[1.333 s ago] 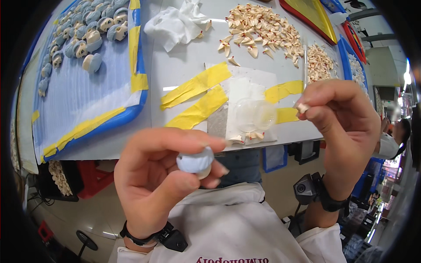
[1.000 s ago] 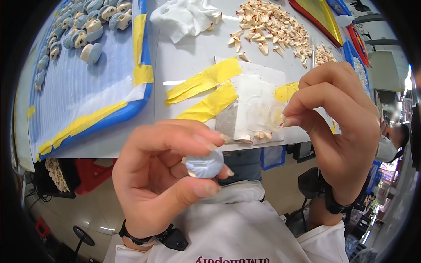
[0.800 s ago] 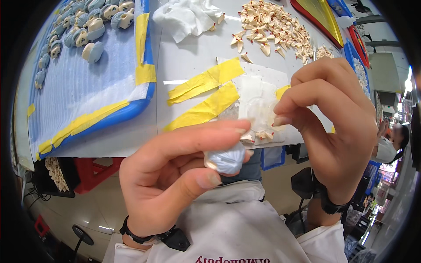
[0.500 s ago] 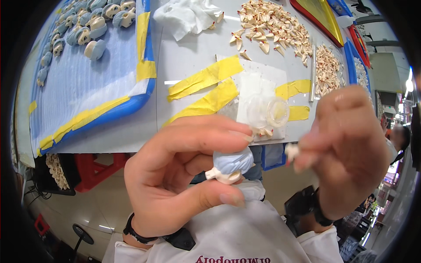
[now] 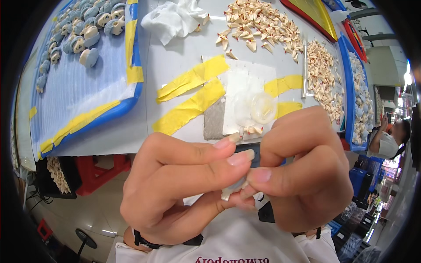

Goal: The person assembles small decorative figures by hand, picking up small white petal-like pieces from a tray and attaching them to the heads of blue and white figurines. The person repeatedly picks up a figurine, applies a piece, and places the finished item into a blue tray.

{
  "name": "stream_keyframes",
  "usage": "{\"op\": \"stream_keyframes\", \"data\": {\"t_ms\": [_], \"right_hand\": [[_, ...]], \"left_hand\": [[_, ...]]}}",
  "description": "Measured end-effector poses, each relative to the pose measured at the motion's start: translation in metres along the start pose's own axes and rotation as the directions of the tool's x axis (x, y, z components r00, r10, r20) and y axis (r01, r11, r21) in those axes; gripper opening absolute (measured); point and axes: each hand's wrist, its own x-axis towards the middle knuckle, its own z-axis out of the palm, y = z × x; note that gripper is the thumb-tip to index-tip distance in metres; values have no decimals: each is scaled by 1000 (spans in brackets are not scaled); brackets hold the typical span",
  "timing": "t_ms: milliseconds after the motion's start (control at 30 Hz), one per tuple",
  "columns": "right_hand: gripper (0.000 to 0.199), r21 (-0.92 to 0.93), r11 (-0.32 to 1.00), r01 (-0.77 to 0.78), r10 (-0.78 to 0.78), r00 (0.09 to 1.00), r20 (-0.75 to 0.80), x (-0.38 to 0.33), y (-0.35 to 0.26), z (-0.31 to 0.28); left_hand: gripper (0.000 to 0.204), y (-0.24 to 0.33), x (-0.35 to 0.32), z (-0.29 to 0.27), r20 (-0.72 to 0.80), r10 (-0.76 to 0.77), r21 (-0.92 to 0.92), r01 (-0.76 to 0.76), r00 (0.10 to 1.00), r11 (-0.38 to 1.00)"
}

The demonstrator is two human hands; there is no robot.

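Observation:
Between the fingertips and thumb of my left hand is a small doll head with pale blue hair. Fingers cover most of it, and its cream neck end pokes out below. My right hand is closed in a pinch against the right side of the head, its thumb touching near my left fingertips. The small cream piece seen earlier in that pinch is now hidden. Beyond my hands, a clear round cup stands on a white pad, with a few cream pieces beside it.
Many blue-haired heads lie in a blue-rimmed tray on the left. Cream red-tipped pieces are heaped at the back, more beyond a metal bar. Yellow tape, a white cloth and a blue bin surround them.
My right hand has come left and down, bringing its small cream piece to the doll head. My left fingers have closed further over the head. The view has shifted slightly.

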Motion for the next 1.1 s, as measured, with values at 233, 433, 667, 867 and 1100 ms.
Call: {"op": "stream_keyframes", "data": {"t_ms": [233, 433, 667, 867, 1100], "right_hand": [[18, 44, 979, -201, 206, 951, -230, 9, 9, -32], [13, -437, 784, -440, 439, 892, -109, 34, 80, -72], [10, -525, 749, -405, 408, 905, -117, 39, 87, -66], [11, 17, 829, -559, 541, 795, -275, 15, 40, -66], [17, 505, 707, -496, 654, 729, -201, -29, 18, -60]], "left_hand": [[53, -17, 1, -5, -41, -129, -166, 121, 991, 979], [55, -19, 0, -3, -69, -206, -255, 183, 976, 949], [41, -14, 1, -6, -50, -257, -394, 217, 965, 893], [40, -14, 3, -13, -5, -307, -464, 270, 952, 844], [39, -9, 4, -10, 22, -348, -621, 286, 937, 730]]}}
